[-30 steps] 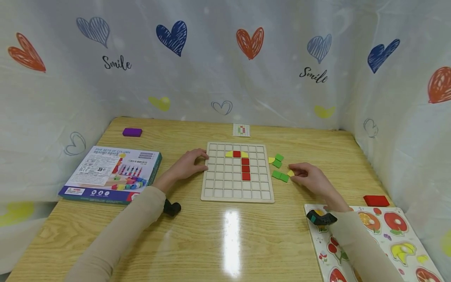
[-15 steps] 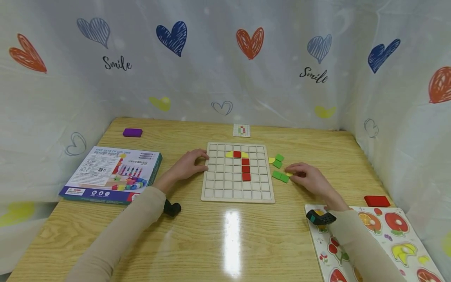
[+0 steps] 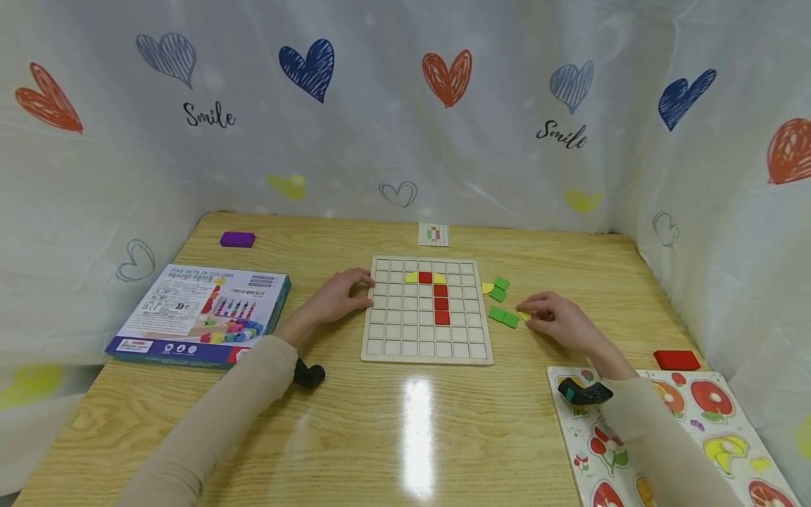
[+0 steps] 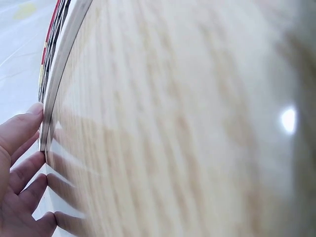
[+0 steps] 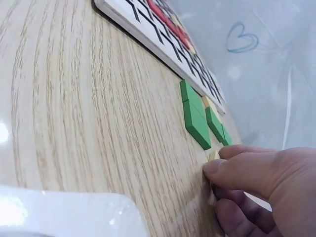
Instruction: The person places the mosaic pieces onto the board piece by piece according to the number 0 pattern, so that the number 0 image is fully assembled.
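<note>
A square wooden grid board [image 3: 399, 345] lies mid-table, with several red square tiles [image 3: 441, 304] and two yellow curved-edged tiles [image 3: 412, 277] in its cells. My left hand [image 3: 338, 294] touches the board's left edge with thumb and fingertips; in the left wrist view the thumb of that hand [image 4: 17, 168] lies against the rim. Right of the board, my right hand [image 3: 557, 318] pinches a small yellow tile [image 3: 524, 315] between thumb and fingers, low over the table. In the right wrist view the fingers mostly cover this yellow tile [image 5: 214, 156]. Several green tiles [image 3: 503, 317] lie just left of it.
Another yellow tile [image 3: 487, 288] lies by the board's right edge. A small pattern card [image 3: 434, 234] lies behind the board. At left are a boxed toy set [image 3: 203, 310] and a purple block [image 3: 238, 239]; at right, a fruit puzzle board [image 3: 570, 436] and a red block [image 3: 676, 360].
The yellow tile in my right fingers has turned and now shows a thinner, flatter outline. My right hand has shifted only slightly; the left hand stays on the board's edge.
</note>
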Demonstrator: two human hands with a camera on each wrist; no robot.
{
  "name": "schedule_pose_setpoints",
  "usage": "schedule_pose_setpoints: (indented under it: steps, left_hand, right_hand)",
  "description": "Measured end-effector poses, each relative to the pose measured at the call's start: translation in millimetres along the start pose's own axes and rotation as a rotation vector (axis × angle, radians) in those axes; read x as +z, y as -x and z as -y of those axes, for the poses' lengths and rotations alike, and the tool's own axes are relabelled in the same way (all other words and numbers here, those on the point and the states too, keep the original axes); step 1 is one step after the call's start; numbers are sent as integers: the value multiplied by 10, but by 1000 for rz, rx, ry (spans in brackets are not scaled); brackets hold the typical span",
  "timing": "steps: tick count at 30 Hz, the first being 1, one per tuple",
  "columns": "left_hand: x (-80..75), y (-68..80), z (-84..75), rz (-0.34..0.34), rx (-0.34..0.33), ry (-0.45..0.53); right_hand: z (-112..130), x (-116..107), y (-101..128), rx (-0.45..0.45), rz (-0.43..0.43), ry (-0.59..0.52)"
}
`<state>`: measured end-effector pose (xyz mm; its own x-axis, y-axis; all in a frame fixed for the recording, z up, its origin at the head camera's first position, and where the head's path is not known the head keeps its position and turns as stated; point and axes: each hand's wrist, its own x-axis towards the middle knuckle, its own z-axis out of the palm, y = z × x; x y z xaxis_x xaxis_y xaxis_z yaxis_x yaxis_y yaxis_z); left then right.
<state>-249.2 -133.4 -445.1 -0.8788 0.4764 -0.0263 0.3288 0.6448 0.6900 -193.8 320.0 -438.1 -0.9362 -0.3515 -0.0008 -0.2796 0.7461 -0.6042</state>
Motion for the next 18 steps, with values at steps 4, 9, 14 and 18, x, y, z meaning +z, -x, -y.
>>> schedule_pose_setpoints:
  steps: [4, 9, 14, 18]
  left_hand:
    - [0, -11, 11, -1, -1, -1]
    - [0, -18, 22, -3, 1, -12]
    - [3, -15, 21, 0, 0, -8]
    - [7, -17, 23, 3, -1, -13]
  right_hand:
    - [5, 16, 7, -15, -16, 18]
    - [22, 59, -6, -27, -67, 43]
    - [30, 75, -8, -19, -82, 56]
    - [50, 66, -7, 6, -87, 72]
